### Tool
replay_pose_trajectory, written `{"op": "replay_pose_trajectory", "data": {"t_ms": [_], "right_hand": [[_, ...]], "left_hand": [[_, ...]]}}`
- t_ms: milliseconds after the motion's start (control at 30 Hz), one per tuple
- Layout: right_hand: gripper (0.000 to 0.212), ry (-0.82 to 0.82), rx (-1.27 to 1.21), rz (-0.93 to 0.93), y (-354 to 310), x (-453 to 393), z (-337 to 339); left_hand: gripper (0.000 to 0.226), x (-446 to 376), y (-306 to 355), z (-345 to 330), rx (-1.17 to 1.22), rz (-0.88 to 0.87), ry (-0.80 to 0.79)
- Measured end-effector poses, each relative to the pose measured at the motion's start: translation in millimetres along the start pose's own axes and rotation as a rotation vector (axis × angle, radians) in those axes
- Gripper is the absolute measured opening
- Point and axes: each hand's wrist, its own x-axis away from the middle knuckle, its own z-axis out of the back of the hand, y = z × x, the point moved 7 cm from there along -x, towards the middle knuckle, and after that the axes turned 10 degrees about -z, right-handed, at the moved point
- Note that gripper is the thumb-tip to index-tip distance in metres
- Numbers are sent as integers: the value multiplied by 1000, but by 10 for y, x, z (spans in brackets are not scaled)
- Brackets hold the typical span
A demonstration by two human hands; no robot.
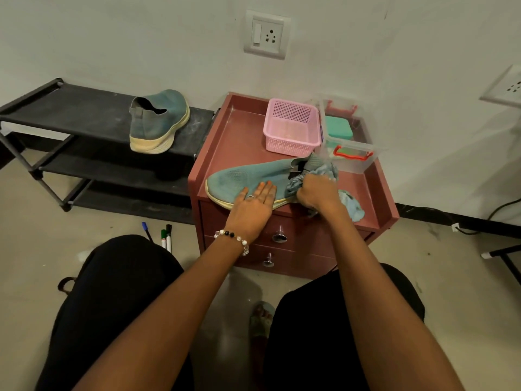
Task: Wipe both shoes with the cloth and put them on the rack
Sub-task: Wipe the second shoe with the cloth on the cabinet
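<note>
Three markers (163,235) lie on the floor nearest, then the left hand (253,206) presses flat with straight fingers on one teal shoe (248,179) atop the maroon drawer unit (242,128), the right hand (317,193) grips one blue cloth (351,204) at its heel, and the second shoe (158,122) stands on the black rack (93,108) beyond.

A small reddish-brown drawer cabinet (239,136) stands at centre frame; on its rimmed top lie a teal shoe (248,176) along the front edge, a blue cloth (351,204) at lower right, a pink basket (291,128) and a clear lidded box (349,148) at the back. Left of it, a black rack (93,108) carries the second shoe (159,119) on its top shelf. Markers (166,235) lie on the floor (56,221).
</note>
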Motion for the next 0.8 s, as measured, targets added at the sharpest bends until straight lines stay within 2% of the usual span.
{"op": "replay_pose_trajectory", "data": {"t_ms": [67,133,233,267,300,367,433,467,567,633,700,800], "right_hand": [[32,1,-101,37,-47,60,97],[30,-7,-313,28,32,87,230],[41,-111,-1031,-129,318,21,237],[43,-75,-1275,-223,443,0,237],[43,30,-1456,-349,612,-19,254],[38,320,-1591,-568,958,11,315],[33,468,-1475,-573,1090,34,399],[31,437,-1326,-479,1016,-6,422],[46,84,-573,-148,470,-158,69],[61,5,-213,-117,308,-196,-124],[56,19,-62,-101,229,-154,-77],[37,-11,28,11,49,-43,30]], "left_hand": [[64,0,8,5,-10,0,-2],[64,-6,4,-8,-7,-1,0],[63,-18,-28,-41,-1,-1,-1],[64,-20,-39,-51,1,-1,-6],[65,-24,-46,-60,3,-4,-11],[65,-32,-47,-72,9,-9,-17],[65,-34,-52,-76,15,-5,-17],[65,-32,-53,-78,17,-3,-17],[64,-29,-46,-61,13,2,-14],[62,-22,-26,-37,16,-1,-11],[61,-10,-3,-18,9,-3,-8],[61,-5,-1,-6,-3,-1,2]]}}
